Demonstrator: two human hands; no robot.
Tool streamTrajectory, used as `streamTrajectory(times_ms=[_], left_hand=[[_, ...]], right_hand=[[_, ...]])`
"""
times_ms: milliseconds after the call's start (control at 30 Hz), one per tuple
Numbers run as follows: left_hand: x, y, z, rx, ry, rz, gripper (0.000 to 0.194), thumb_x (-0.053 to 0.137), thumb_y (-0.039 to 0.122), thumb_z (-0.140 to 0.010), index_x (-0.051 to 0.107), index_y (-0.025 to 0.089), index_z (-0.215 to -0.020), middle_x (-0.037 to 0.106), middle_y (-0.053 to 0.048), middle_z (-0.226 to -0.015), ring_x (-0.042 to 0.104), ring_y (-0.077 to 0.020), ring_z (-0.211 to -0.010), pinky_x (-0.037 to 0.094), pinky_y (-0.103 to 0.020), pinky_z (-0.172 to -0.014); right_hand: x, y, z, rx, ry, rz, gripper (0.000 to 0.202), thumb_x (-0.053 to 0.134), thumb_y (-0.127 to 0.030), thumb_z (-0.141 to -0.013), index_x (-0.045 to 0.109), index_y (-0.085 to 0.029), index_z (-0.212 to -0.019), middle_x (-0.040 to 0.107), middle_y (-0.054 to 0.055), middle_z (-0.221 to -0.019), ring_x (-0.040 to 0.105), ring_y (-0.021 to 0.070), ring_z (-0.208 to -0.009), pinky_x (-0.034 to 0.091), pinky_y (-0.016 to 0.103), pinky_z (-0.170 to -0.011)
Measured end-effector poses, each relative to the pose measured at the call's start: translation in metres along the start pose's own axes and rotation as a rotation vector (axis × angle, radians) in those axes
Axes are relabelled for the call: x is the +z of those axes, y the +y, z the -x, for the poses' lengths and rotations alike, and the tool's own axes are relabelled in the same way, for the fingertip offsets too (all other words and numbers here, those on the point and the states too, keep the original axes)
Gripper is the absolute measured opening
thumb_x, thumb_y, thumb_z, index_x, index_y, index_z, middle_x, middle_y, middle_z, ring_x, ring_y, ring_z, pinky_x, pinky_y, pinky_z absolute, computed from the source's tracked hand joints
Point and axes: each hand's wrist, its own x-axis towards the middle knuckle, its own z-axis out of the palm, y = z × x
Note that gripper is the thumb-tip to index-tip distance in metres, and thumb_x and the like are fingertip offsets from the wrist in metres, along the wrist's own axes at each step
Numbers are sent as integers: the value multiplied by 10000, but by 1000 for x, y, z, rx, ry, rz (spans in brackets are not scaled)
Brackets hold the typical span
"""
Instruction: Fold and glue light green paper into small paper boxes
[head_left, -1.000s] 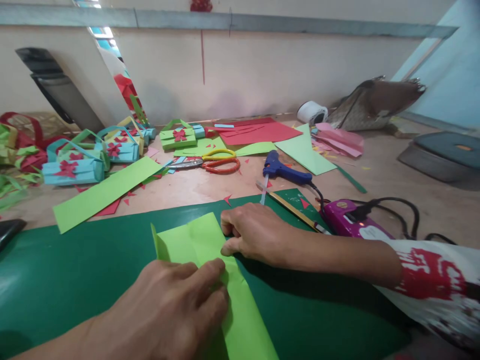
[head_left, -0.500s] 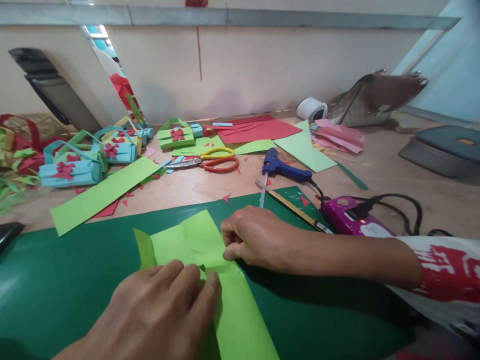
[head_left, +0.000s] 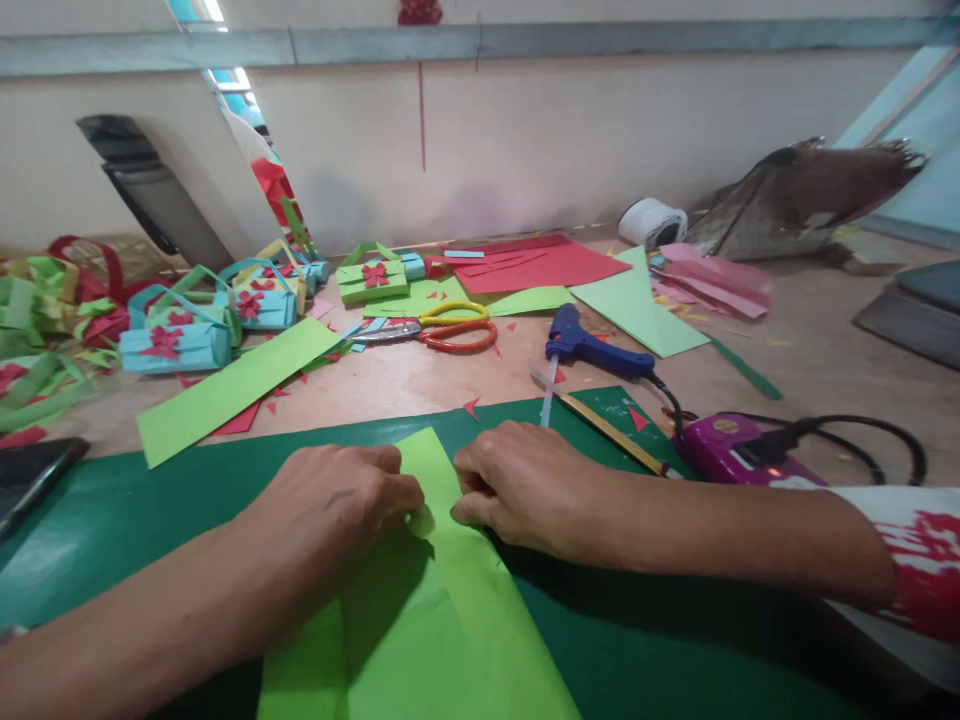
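A sheet of bright green paper, partly folded, lies on the dark green mat and runs off the bottom of the view. My left hand is closed on the paper's upper left part, fingers curled, with a bit of paper at the fingertips. On the paper's right edge, my right hand pinches with thumb and curled fingers. Both hands hide parts of the folds between them. Just beyond my right hand lie a blue glue gun and a yellow craft knife.
Scissors and a green paper strip lie beyond the mat. Small paper bags with red bows stand at left, near a phone. A purple power socket with a black cord sits at right. Red paper lies behind.
My left hand has moved up and forward onto the paper's upper part, uncovering its lower area. The right hand keeps its pinch at the edge. The view has shifted slightly left.
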Motion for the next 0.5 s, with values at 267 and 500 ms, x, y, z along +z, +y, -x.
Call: streamTrajectory(times_ms=[267,500], left_hand=[[-3,-6,-3,-79,-91,222,228,485,130,-794,687,234,-811,652,-5,-705,597,-127,-586,378,-195,-505],[-8,-9,-3,37,28,97,327,475,4,-698,695,225,-798,686,15,-653,573,-110,-524,407,-175,-480]], right_hand=[[-10,-12,11,-30,8,-307,329,515,-470,-806,573,-186,-652,521,-28,-548,422,85,-477,238,228,-419],[-13,-38,6,158,-91,-165,266,621,-438,-657,564,-198,-758,557,17,-640,453,122,-482,242,234,-394]])
